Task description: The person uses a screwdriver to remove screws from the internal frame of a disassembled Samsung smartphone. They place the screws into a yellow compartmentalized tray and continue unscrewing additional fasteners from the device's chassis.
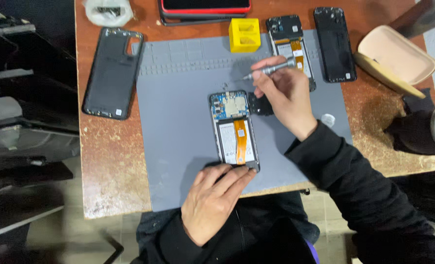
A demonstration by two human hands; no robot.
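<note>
— What are the person's hands doing?

— The left hand (212, 200) lies nearly flat, fingers stretched out and close together, with the fingertips pressing on the bottom end of the opened phone (234, 129). It grips nothing; it only rests there. The right hand (286, 95) is curled around a thin silver screwdriver (271, 69), pinching it between thumb and fingers. The tool points left, its tip above the grey mat (178, 127), a little beyond the phone's top edge and not touching the phone.

— And the phone itself?

— It lies face down in the middle of the mat, back cover off. A blue circuit board fills the top part, and below it sits a pale battery with an orange ribbon cable running down its centre. A small black part (260, 105) lies just beside its upper right corner, under the right hand.

— What else is on the table (105, 161)?

— A dark back cover (112, 73) to the left of the mat, a yellow block (244, 34) at the mat's top edge, a second opened phone (290, 44) beside it, another black cover (334, 44) farther right, and a beige tray (396, 54) at the right edge.
</note>
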